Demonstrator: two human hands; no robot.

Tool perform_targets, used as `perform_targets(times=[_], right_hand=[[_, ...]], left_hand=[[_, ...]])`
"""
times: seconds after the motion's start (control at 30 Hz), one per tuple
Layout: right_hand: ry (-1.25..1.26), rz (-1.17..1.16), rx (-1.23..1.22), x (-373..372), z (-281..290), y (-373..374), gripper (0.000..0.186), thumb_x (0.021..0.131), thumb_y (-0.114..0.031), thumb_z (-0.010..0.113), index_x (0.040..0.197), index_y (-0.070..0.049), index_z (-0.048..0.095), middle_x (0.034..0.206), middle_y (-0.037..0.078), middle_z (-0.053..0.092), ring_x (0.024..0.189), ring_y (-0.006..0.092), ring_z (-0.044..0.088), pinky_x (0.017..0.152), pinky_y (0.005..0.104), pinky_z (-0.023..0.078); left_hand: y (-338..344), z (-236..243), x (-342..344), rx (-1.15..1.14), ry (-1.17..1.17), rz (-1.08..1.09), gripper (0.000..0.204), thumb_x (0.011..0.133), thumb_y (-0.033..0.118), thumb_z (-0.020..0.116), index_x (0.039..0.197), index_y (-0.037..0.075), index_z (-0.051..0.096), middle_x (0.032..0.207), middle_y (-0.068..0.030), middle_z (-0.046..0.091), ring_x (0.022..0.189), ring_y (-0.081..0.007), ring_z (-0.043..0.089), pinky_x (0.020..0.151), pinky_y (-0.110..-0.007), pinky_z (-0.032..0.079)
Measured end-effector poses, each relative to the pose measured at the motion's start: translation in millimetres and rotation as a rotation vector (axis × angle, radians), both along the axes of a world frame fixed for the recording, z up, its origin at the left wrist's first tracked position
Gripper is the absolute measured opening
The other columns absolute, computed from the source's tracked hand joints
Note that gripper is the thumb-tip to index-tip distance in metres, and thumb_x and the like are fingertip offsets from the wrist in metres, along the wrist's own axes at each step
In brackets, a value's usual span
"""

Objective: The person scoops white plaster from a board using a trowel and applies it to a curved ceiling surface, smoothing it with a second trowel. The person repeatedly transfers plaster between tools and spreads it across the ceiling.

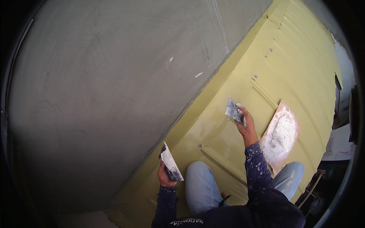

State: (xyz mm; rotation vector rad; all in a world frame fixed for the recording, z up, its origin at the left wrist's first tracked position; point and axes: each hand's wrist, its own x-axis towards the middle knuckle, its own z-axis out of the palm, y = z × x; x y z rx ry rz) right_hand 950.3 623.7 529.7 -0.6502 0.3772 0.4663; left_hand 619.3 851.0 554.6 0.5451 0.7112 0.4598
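My left hand (pixel 166 173) grips a wide metal putty blade (pixel 176 174) with a thick load of white paste on it, low in the middle near the grey wall. My right hand (pixel 244 121) holds a smaller flat metal scraper (pixel 232 109) higher up, over the yellow ribbed metal sheeting; its fingertips are smeared white. Right of that hand a pale pinkish board (pixel 272 159) lies on the sheeting with a mound of white paste or powder (pixel 283 133) on it. My sleeves are dark and spattered with white.
A grey plastered wall (pixel 106 83) with fine cracks fills the left, meeting the yellow sheeting (pixel 304 76) along a diagonal seam. My knees (pixel 197 182) are bent on the sheeting. Beyond its right edge are pale surfaces, a dark gap and a metal bar (pixel 315 182).
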Motion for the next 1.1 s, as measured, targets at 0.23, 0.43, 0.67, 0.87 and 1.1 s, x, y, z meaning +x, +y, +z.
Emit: perform_targets(times=[0.23,0.43,0.67,0.87,1.1], right_hand=[[-0.419,0.034,0.554,-12.7,-11.0,-56.4,0.08,0.067,0.003,0.05,0.145,0.006,0.035,0.156,0.019,0.029,0.146,0.0284,0.026,0.122,0.0433,0.021],[-0.484,0.191,0.674,-6.9,3.0,-34.5,0.042,0.096,-0.024,0.062,0.129,-0.002,0.048,0.145,0.02,0.046,0.136,0.0329,0.044,0.112,0.049,0.039],[-0.515,0.226,-0.005,8.6,27.2,-20.8,0.028,0.098,-0.026,0.061,0.119,-0.011,0.052,0.115,0.007,0.063,0.1,0.018,0.063,0.084,0.043,0.056],[-0.633,0.063,-0.174,37.5,95.1,-27.8,0.04,0.093,-0.01,0.061,0.131,-0.008,0.047,0.108,0.002,0.063,0.088,0.0113,0.064,0.065,0.0275,0.057],[-1.248,0.494,-0.497,20.2,198.7,-18.9,0.048,0.094,-0.006,0.057,0.14,-0.01,0.042,0.121,0.009,0.054,0.107,0.0251,0.059,0.091,0.0397,0.051]], left_hand=[[-16.9,26.1,41.9,-0.091,-0.268,-0.117,0.031,0.102,0.029,0.05,0.124,0.009,0.06,0.111,-0.0021,0.069,0.097,-0.0173,0.068,0.087,-0.034,0.055],[-13.7,55.2,74.0,-0.026,-0.192,-0.079,0.037,0.103,0.031,0.048,0.13,0.007,0.056,0.118,-0.0064,0.067,0.101,-0.0214,0.068,0.091,-0.038,0.055],[-7.9,89.8,91.3,0.041,-0.177,-0.127,0.034,0.102,0.031,0.05,0.127,0.008,0.057,0.112,-0.0063,0.069,0.095,-0.02,0.069,0.084,-0.037,0.057],[-0.4,135.1,105.6,0.131,-0.225,-0.166,0.036,0.103,0.031,0.049,0.13,0.008,0.054,0.114,-0.0073,0.067,0.097,-0.0202,0.069,0.084,-0.037,0.057],[-1.1,197.8,133.8,0.429,-0.205,-0.168,0.039,0.103,0.031,0.046,0.129,0.002,0.051,0.114,-0.0132,0.065,0.095,-0.0243,0.069,0.081,-0.039,0.059]])
